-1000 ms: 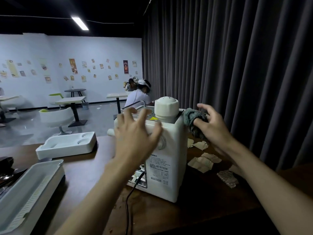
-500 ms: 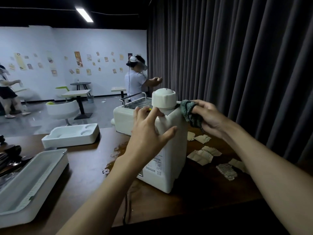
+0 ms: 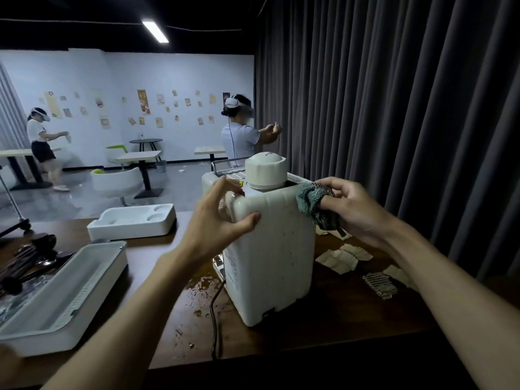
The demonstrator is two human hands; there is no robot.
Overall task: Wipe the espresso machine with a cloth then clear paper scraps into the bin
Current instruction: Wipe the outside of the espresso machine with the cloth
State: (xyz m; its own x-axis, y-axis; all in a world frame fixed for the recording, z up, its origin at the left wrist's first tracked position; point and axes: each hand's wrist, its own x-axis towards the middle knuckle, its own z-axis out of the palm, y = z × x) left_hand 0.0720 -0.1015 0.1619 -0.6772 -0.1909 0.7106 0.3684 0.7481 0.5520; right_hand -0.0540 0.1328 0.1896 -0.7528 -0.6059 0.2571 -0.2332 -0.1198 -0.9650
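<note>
Machine (image 3: 275, 249): top left corner gripped by left hand (image 3: 216, 220). Cloth (image 3: 312, 202): bunched in right hand (image 3: 357, 212), against machine's top right edge. Scraps (image 3: 340, 258): on table (image 3: 351, 319) right of machine.

Left hand (image 3: 213, 226) grips the upper corner of the white espresso machine (image 3: 270, 249), with the thumb on the near face and the fingers curled over the top edge. Right hand (image 3: 357, 212) pinches a grey-green cloth (image 3: 308, 199) against the opposite top corner. A round white cap (image 3: 266, 170) rises between the two grips. Paper scraps (image 3: 342, 257) lie on the brown table (image 3: 351, 313) below the right hand. A black cord (image 3: 214, 319) and spilled liquid (image 3: 202, 288) lie beneath the left grip.
</note>
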